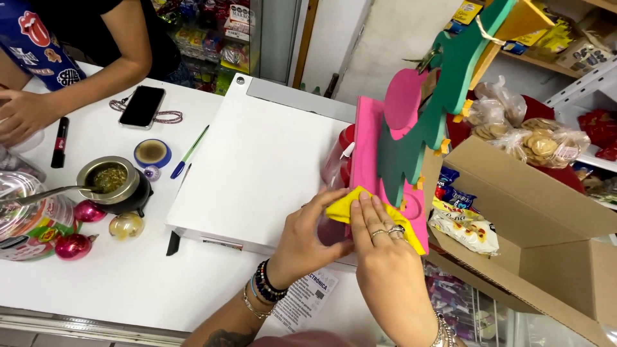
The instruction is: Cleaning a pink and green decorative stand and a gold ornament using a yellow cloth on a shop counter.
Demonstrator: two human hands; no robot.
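Both hands meet at the near end of a pink foam board (368, 144) that lies along the right edge of a white box (257, 167) on the white surface (122, 283). The left hand (308, 234) pinches a yellow foam piece (347, 207) from the side with thumb and fingers, grasping its left corner. The right hand (382, 250), wearing rings, lies flat on top of the same yellow piece with fingers stretched out, pressing it against the pink board. A green foam cutout (443, 96) and a pink disc (403, 97) sit on the board farther away. An open cardboard box (533, 218) stands just to the right. To the left on the surface are a cup with a metal straw (116, 183), 3 shiny baubles (74, 245), a phone (143, 106) and a blue pen (187, 154). Another person's arm (77, 87) rests at the far left.
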